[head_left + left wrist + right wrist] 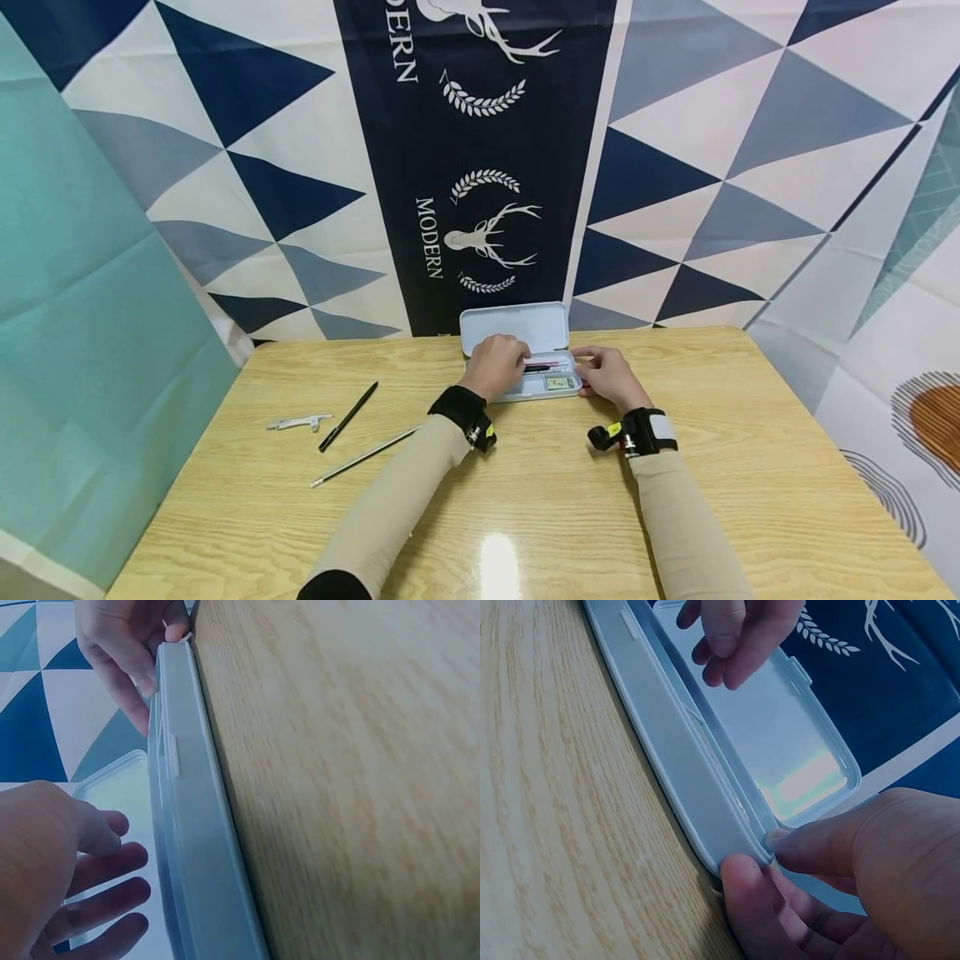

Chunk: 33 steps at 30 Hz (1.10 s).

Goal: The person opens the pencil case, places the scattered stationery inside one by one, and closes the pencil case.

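A pale blue pencil case (536, 397) lies at the table's far edge, its lid (513, 321) raised against the patterned cloth. Inside are some slim pens or pencils (538, 367) and a small rectangular piece with yellow print (558, 383). My left hand (495, 367) hovers over the left part of the case; in the left wrist view its fingers (112, 859) are loosely bent with nothing between them. At the case's right end, my right hand (611, 379) pinches the corner between thumb and fingers (746, 881), as the right wrist view shows.
Left of my left forearm, a white drawing compass (300, 422), a black pen (348, 417) and a thin silvery pencil-like stick (365, 457) lie on the wooden table (555, 500). Patterned cloth (480, 150) hangs right behind the table's far edge.
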Each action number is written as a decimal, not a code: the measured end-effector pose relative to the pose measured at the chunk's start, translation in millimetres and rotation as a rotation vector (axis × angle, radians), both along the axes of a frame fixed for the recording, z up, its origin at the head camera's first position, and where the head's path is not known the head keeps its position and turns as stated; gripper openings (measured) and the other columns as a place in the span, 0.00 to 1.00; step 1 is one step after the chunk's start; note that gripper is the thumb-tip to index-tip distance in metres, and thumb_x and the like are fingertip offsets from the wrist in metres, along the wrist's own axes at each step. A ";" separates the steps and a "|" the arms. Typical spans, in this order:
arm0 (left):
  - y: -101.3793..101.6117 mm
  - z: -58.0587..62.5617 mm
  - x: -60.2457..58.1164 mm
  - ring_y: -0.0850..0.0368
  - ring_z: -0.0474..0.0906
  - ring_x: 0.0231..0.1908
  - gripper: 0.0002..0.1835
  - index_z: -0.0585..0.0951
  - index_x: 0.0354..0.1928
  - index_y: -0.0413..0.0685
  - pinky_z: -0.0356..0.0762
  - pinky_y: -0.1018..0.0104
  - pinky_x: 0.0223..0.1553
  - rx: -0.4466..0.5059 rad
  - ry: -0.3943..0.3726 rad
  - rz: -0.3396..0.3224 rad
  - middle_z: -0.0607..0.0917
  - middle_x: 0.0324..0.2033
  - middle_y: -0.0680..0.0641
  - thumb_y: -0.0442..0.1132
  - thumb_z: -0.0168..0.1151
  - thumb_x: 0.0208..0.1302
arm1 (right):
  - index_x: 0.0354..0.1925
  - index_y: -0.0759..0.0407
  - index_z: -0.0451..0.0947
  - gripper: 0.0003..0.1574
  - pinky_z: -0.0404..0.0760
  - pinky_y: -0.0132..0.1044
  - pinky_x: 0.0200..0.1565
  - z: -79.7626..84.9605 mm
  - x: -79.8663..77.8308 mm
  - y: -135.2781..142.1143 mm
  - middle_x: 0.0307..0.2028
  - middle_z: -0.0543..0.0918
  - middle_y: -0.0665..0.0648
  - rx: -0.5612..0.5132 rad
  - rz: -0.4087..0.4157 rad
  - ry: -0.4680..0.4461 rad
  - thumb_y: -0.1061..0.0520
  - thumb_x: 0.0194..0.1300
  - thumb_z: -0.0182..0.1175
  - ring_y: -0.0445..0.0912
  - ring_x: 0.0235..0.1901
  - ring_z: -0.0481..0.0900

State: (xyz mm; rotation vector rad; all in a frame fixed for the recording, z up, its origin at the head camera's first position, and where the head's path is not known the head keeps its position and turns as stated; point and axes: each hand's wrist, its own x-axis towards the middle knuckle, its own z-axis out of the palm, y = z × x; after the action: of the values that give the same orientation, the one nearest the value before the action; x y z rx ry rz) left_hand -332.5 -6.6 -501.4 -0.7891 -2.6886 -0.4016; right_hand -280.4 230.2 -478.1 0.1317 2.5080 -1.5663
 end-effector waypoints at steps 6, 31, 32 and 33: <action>-2.4 -23.2 -13.4 0.57 0.91 0.38 0.12 0.97 0.45 0.60 0.90 0.62 0.38 0.001 0.111 -0.017 0.94 0.35 0.55 0.36 0.70 0.69 | 0.79 0.67 0.74 0.29 0.88 0.30 0.31 0.7 1.4 -0.1 0.46 0.81 0.65 -0.007 0.001 -0.005 0.63 0.86 0.56 0.40 0.29 0.85; -21.7 66.8 86.1 0.55 0.90 0.40 0.10 0.95 0.52 0.51 0.88 0.63 0.42 -0.127 0.121 -0.067 0.95 0.41 0.50 0.44 0.68 0.80 | 0.79 0.65 0.75 0.28 0.88 0.29 0.31 0.1 -2.5 0.6 0.48 0.82 0.66 -0.001 -0.013 -0.012 0.63 0.86 0.55 0.40 0.29 0.84; -22.2 68.6 88.0 0.55 0.90 0.40 0.10 0.95 0.52 0.51 0.88 0.63 0.42 -0.130 0.116 -0.068 0.95 0.41 0.50 0.44 0.68 0.81 | 0.79 0.66 0.75 0.28 0.88 0.29 0.31 0.3 -2.3 0.5 0.48 0.81 0.66 0.000 -0.012 -0.012 0.63 0.86 0.55 0.40 0.29 0.84; -22.7 70.4 90.1 0.55 0.90 0.40 0.10 0.94 0.53 0.51 0.88 0.63 0.42 -0.131 0.109 -0.071 0.95 0.42 0.50 0.44 0.68 0.81 | 0.79 0.65 0.75 0.28 0.88 0.29 0.31 0.5 -2.2 0.4 0.48 0.81 0.66 0.000 -0.013 -0.014 0.63 0.86 0.55 0.40 0.29 0.84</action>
State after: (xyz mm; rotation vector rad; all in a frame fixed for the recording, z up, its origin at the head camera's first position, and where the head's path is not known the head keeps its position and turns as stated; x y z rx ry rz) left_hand -242.4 -29.4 -431.0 -0.9176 -2.6113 -0.1938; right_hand -282.6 230.6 -477.6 0.1592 2.5019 -1.5651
